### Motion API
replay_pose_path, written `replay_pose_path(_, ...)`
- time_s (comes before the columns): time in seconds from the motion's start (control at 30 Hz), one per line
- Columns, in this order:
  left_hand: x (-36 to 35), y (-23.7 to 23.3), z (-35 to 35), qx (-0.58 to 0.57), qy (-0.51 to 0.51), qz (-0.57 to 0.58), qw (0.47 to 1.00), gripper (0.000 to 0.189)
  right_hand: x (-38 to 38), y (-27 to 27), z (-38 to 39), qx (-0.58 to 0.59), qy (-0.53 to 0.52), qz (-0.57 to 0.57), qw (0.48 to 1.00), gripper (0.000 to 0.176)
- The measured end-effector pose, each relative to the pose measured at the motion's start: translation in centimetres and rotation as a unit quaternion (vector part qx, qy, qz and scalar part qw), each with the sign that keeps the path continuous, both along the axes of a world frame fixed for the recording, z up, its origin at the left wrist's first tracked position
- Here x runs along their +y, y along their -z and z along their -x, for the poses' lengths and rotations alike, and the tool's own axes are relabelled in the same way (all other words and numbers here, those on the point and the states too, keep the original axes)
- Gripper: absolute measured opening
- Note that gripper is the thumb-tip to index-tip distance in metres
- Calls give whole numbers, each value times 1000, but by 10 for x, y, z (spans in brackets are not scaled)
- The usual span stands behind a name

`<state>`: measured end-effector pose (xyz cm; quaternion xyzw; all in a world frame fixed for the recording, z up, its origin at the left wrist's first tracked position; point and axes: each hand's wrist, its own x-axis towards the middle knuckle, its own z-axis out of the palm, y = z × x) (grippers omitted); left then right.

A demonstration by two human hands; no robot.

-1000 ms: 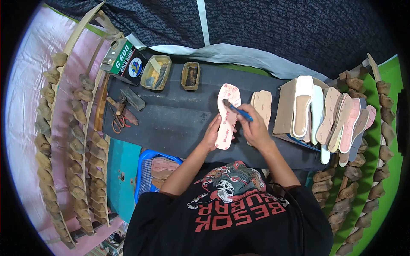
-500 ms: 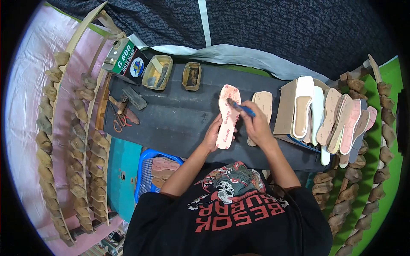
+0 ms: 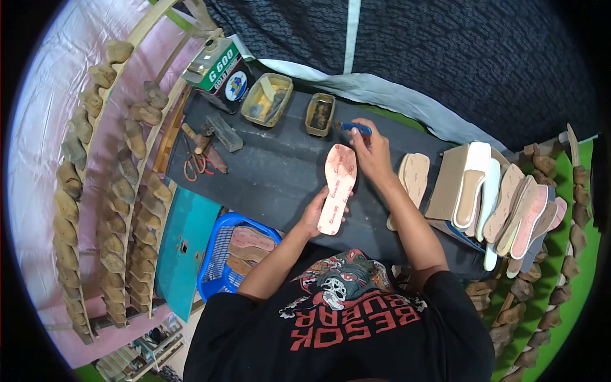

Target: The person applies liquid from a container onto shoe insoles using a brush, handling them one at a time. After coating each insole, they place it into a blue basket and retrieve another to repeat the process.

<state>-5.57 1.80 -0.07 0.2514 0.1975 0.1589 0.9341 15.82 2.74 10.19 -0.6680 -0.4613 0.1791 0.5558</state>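
Observation:
My left hand [image 3: 314, 213] grips a pale insole [image 3: 338, 184] with red lettering by its narrow lower part, fingers wrapped behind its edge. Held in my right hand [image 3: 372, 149] is a blue-handled brush [image 3: 356, 128], its dark tip pointing left. That tip is just right of a small rectangular container [image 3: 320, 114] with dark brown stuff inside, and apart from the insole. A larger yellowish container [image 3: 266, 100] stands left of the small one and has flat pieces in it.
A G 600 glue can [image 3: 219, 73] stands at the table's back left, near scissors and hand tools [image 3: 202, 149]. Loose insoles [image 3: 414, 181] lie right of my right arm, before a cardboard box [image 3: 447, 184] packed with more. A blue basket [image 3: 213, 254] sits below left. Shoe lasts [image 3: 67, 232] line racks.
My right hand has lifted the brush off the insole and moved it away toward the small container. The insole stays in my left hand, and the camera view has turned slightly.

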Motion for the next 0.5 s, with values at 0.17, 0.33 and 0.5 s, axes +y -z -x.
replay_pose_path(0.17,11,14,29,-12,5,51,999,60,59,23,5,23,17,25,999,25)
replay_pose_path(0.33,28,16,55,-14,16,57,998,60,85,36,12,1,24,28,999,26)
replay_pose_path(0.5,47,20,61,-15,34,57,998,60,96,49,12,-34,30,72,996,26)
